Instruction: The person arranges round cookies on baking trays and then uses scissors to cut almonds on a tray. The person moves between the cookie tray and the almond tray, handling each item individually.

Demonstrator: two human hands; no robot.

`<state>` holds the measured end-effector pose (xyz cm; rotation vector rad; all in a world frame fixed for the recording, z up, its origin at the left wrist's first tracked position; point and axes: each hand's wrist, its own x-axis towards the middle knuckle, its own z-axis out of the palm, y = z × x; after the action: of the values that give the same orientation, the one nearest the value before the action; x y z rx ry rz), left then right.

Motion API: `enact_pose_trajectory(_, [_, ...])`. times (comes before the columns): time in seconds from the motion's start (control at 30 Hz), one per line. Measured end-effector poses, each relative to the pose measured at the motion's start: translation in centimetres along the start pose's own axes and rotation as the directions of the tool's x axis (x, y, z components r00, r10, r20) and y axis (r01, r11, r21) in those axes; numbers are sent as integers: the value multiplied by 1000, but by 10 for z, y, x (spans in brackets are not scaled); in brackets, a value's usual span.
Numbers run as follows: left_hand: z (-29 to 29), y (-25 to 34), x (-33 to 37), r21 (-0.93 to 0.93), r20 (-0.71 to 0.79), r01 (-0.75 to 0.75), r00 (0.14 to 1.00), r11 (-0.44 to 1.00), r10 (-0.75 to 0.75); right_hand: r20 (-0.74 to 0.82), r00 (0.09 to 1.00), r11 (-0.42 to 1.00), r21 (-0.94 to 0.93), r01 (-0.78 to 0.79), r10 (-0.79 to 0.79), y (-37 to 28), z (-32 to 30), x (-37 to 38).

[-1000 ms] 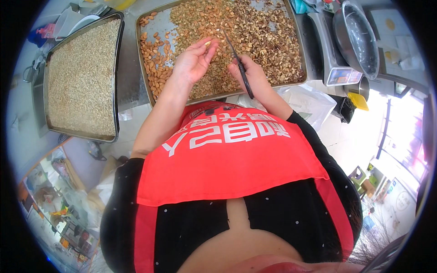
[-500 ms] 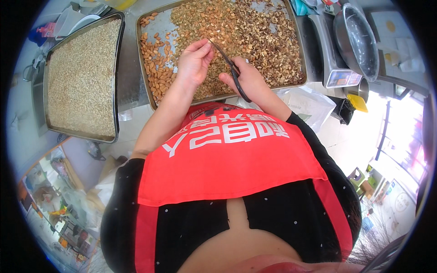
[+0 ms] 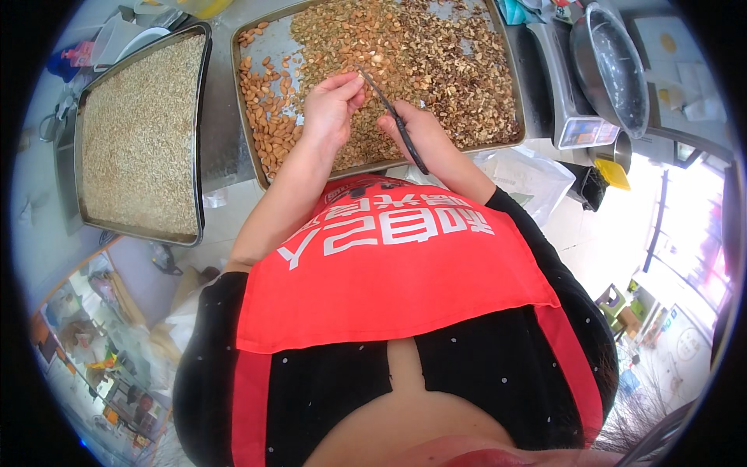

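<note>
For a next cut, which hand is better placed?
Probably the right hand: it holds the scissors, their tip close to the left hand, which is closed in a pinch.

Grey metal counter [image 3: 223, 144] — under the left hand [image 3: 333, 110] and right hand [image 3: 424, 131], a nut-filled tray [image 3: 239, 82]; left of them, a tray of pale grains [image 3: 201, 140]; right of them, a scale [image 3: 551, 74].

I see the right hand [image 3: 424, 134] gripping dark scissors [image 3: 407, 138], tip beside the pinched left hand [image 3: 330, 109], over the nut tray [image 3: 486, 145].
</note>
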<state>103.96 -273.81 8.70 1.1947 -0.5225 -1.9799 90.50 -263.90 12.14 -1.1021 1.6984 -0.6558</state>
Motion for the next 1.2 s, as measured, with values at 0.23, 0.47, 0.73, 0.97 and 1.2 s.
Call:
enact_pose_trajectory(0.23, [-11, 1, 11, -274, 26, 179, 984, 945, -179, -138, 990, 998, -62, 5, -14, 8, 0, 4])
enact_pose_trajectory(0.47, [-16, 4, 11, -198, 135, 178, 979, 964, -153, -187, 978, 991, -120, 66, -88, 21, 2, 6])
enact_pose_trajectory(0.73, [-35, -3, 21, -95, 160, 215, 967, 972, -199, -173, 982, 997, -38, 65, -70, 16, 1, 2])
enact_pose_trajectory(0.97, [-18, 1, 9, -70, 89, 141, 987, 988, -134, -164, 982, 994, -82, 77, -90, 27, 3, 5])
enact_pose_trajectory(1.2, [-21, 1, 10, 161, 99, 23, 994, 987, -39, -21, 991, 964, -238, 120, -129, 15, -4, -1])
